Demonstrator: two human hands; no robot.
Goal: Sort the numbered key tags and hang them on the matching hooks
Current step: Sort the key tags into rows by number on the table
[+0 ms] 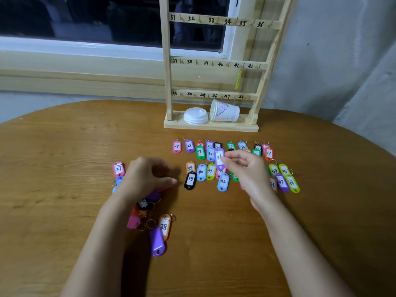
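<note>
The right grip (246, 168) is pinching the purple tag 31 (219, 157) at its left, over the sorted rows (201, 172) on the surface (64, 146). The left grip (147, 176) is curling over a loose pile (158, 230); whether it is holding one I cannot tell. The hook rack (167, 71) is standing beyond both.

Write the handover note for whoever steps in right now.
Right hand pinches the purple plastic tag numbered 31 over the sorted rows.
Left hand curls over the loose tag pile; grip unclear.
Done: most tags lie in numbered rows on the brown wooden table; one yellow-green tag hangs by hook 41 on the pale wooden rack.
Left: sort the pile, including orange tag 38, then hang everything.
</note>
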